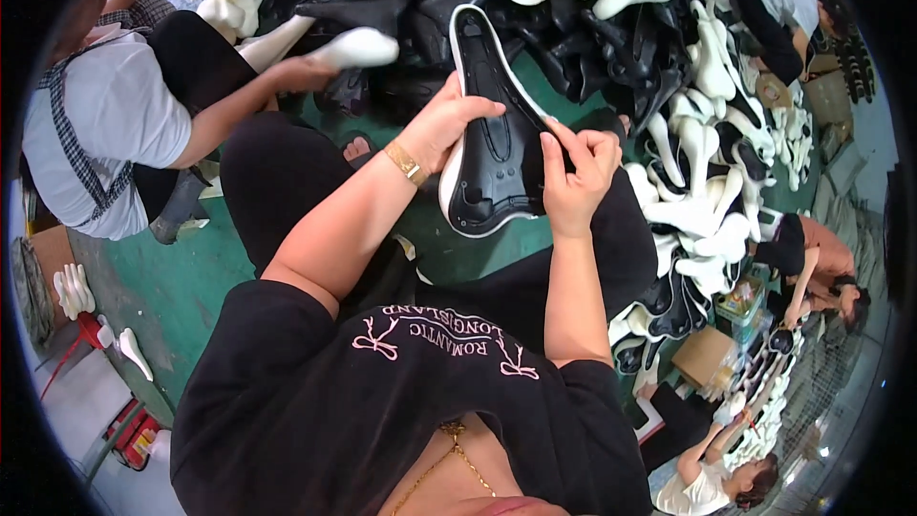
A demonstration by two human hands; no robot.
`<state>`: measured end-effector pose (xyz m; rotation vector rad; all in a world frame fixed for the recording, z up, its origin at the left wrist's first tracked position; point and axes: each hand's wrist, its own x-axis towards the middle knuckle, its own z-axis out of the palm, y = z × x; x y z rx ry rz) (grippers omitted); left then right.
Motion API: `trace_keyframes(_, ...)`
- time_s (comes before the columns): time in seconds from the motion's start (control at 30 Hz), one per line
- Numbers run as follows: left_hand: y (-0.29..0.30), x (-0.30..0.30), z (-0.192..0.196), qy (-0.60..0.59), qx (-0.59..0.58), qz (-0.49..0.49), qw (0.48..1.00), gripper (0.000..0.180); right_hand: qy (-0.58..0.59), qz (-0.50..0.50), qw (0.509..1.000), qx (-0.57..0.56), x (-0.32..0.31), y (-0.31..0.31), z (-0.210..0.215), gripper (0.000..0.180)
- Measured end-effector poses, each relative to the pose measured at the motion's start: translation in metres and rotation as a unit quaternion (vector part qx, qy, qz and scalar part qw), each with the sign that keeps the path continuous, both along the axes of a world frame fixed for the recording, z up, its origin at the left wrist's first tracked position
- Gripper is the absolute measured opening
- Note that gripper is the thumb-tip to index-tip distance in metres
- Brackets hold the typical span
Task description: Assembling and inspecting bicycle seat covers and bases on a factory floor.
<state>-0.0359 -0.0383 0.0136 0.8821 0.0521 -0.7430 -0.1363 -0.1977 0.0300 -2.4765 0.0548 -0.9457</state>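
Nearest to me, my left hand point(449, 124) closes its grip on the black saddle shell point(492, 148) above my lap; my right hand point(576, 177) pinches its right edge. I judge it light, stiff, best held by the rims.

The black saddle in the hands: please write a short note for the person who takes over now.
Left hand: holds the black saddle by its left edge, underside up, white rim showing.
Right hand: fingers pinch its right edge.
Saddle sits over the lap, above the green floor.
Pile of black and white saddles lies ahead.
Done: one saddle taken in hand. Left: cannot tell.
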Motion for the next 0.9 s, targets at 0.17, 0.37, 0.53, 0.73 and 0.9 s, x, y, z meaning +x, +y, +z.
trace_keyframes(0.17, 0.006, 0.007, 0.001, 0.121, -0.035, -0.003, 0.992, 0.031, 0.071, 0.094, 0.838, 0.533, -0.007, -0.022, -0.003, 0.059)
trace_keyframes(0.37, 0.005, 0.013, -0.004, 0.108, -0.023, 0.009, 0.994, 0.031, 0.201, 0.16, 0.735, 0.628, -0.027, -0.013, -0.013, 0.078)
trace_keyframes(0.53, 0.001, 0.012, -0.008, 0.116, -0.024, 0.032, 0.992, 0.025, 0.17, 0.156, 0.72, 0.654, -0.024, -0.01, -0.017, 0.069)
trace_keyframes(0.73, -0.037, 0.011, -0.018, 0.12, -0.008, 0.014, 0.993, 0.026, 0.292, 0.09, 0.631, 0.713, -0.03, -0.054, -0.024, 0.056)
trace_keyframes(0.9, -0.067, 0.065, -0.052, 0.088, 0.141, 0.009, 0.986, 0.064, 0.291, -0.052, 0.619, 0.728, 0.002, -0.158, -0.027, 0.054)
